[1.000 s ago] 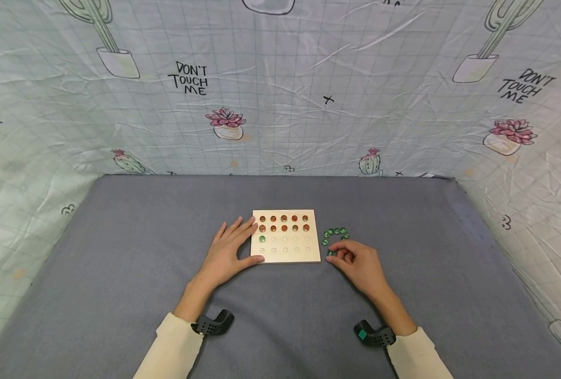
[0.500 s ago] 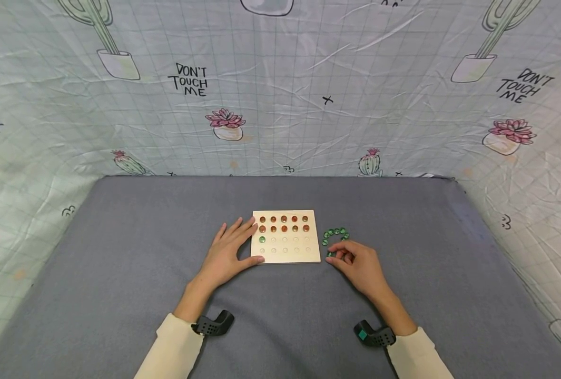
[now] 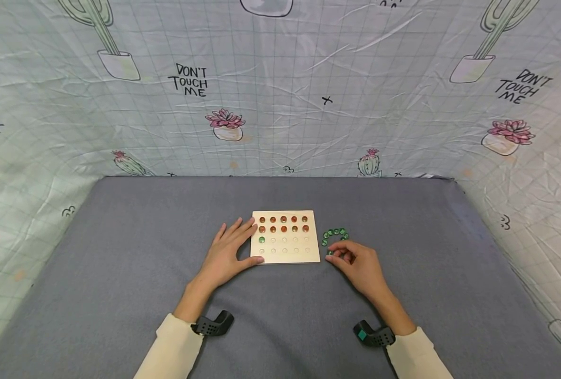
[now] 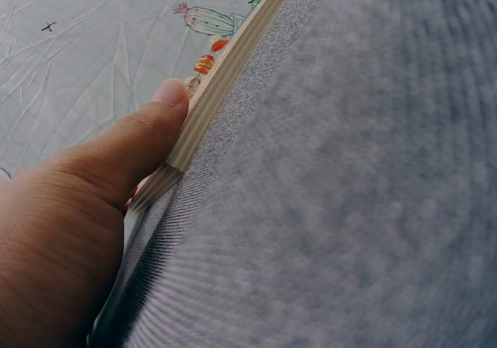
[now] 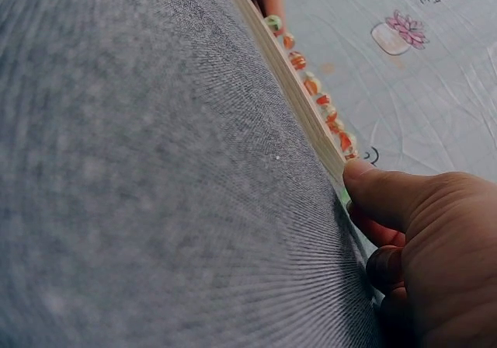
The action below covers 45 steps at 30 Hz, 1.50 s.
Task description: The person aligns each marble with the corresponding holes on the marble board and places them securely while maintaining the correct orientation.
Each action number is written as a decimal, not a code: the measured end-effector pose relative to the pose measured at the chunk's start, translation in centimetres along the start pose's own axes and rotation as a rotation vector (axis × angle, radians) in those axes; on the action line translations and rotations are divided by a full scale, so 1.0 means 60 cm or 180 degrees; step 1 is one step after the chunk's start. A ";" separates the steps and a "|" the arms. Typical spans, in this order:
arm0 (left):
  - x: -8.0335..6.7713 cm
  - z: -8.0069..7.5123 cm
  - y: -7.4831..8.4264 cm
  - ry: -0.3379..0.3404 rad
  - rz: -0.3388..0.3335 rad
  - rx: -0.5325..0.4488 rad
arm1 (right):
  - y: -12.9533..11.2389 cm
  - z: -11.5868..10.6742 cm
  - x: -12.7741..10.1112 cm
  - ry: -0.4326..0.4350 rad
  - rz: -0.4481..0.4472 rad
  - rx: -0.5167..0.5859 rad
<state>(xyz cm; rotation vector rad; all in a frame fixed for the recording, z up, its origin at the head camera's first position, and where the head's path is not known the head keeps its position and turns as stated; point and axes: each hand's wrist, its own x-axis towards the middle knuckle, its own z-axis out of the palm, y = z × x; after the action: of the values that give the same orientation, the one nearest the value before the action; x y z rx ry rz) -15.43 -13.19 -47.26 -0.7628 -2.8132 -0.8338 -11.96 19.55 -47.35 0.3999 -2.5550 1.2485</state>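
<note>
A pale wooden board [image 3: 292, 256] with rows of shallow round dimples lies on the cloth. Orange marbles [image 3: 284, 219] fill its two far rows, and one green marble [image 3: 262, 239] sits at the left of the third row. My left hand [image 3: 223, 255] is spread along the board's left edge, thumb at the near corner and fingertips on the far part. Just right of the board, my right hand [image 3: 360, 264] pinches a green marble [image 3: 330, 253] between thumb and index finger, the other fingers curled beneath. From the right wrist, my thumb [image 5: 380, 189] hides most of that marble.
Several more green marbles [image 3: 336, 231] lie in an arc on the cloth, just beyond my right hand. Grey cloth [image 3: 166, 221] covers the table. A white curtain with printed cacti [image 3: 280, 105] hangs behind the table and along its sides.
</note>
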 end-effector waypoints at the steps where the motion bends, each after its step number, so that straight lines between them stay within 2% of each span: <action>1: 0.000 0.000 0.000 0.0001 -0.0005 0.0003 | 0.000 0.000 0.000 0.0004 0.0002 0.0003; 10: -0.001 0.000 -0.004 -0.0033 -0.0030 0.0016 | 0.000 0.003 0.001 0.0050 0.0024 0.0084; 26: -0.003 0.006 -0.001 -0.0028 0.0034 -0.0046 | -0.002 -0.004 -0.008 0.0036 0.0098 -0.0021; 32: 0.000 0.004 -0.007 0.0033 0.0044 -0.0001 | -0.003 -0.001 -0.003 0.0078 0.0088 0.0072; 39: -0.003 0.006 -0.009 -0.0028 0.0036 -0.0033 | 0.000 0.001 -0.005 0.0093 0.0237 0.0132; 45: -0.002 0.004 -0.002 0.0019 0.0020 -0.0025 | -0.009 -0.005 0.002 0.0150 0.0366 0.0405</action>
<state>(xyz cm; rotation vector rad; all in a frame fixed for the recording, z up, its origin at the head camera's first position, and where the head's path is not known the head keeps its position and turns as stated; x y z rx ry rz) -15.40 -13.19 -47.56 -0.7684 -2.8024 -0.8454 -11.84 19.44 -46.74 0.2492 -2.4982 1.4487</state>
